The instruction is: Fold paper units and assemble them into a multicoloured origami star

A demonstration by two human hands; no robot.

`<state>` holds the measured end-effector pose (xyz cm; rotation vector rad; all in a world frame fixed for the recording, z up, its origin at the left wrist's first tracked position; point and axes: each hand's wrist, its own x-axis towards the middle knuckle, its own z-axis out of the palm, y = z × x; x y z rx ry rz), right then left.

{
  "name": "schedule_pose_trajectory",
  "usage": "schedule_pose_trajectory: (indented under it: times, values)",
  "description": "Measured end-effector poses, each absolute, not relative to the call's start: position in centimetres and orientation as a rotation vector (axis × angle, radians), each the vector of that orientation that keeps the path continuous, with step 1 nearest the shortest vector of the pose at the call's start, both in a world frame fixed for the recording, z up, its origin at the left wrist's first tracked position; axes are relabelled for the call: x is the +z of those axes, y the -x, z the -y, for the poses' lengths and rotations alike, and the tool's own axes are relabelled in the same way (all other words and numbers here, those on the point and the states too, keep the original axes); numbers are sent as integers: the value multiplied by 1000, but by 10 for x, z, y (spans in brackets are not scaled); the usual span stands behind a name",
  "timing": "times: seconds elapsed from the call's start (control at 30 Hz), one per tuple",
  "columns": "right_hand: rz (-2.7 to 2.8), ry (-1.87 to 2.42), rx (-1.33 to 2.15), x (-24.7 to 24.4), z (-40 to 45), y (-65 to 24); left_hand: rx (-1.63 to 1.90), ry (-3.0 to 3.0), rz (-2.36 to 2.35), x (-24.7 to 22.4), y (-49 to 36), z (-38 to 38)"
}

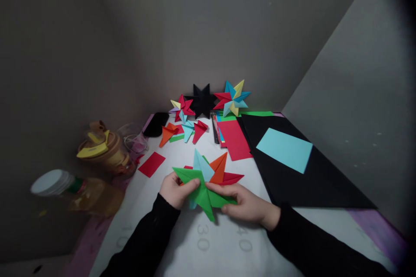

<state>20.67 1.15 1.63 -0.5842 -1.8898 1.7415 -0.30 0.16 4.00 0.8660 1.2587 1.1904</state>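
Between my two hands is a folded paper star (208, 190) with green, light blue, orange and red points. My left hand (175, 190) pinches its left side, the thumb lying across a green point. On the right, my right hand (245, 201) grips a lower green point, its index finger reaching toward the star's centre. The fingers behind the paper are hidden. Just beyond the star lie folded paper pieces: an orange one (168, 133), a light blue one (188, 130) and a red one (199, 130). A flat red sheet (151, 164) rests left of my hands.
Finished stars lean on the back wall: a small multicoloured one (182, 108), a black one (203, 101) and a larger multicoloured one (232, 98). Red paper (234, 140) and a black board (292, 186) bearing a light blue sheet (285, 150) lie right. A bottle (94, 197) and cup (107, 153) stand left.
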Motion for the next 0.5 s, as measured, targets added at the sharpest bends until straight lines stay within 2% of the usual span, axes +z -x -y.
schedule_pose_trajectory:
  times: [0.5]
  values:
    - [1801,640,1718,20,-16,-207,1189,-933,-1418,29,10,-9]
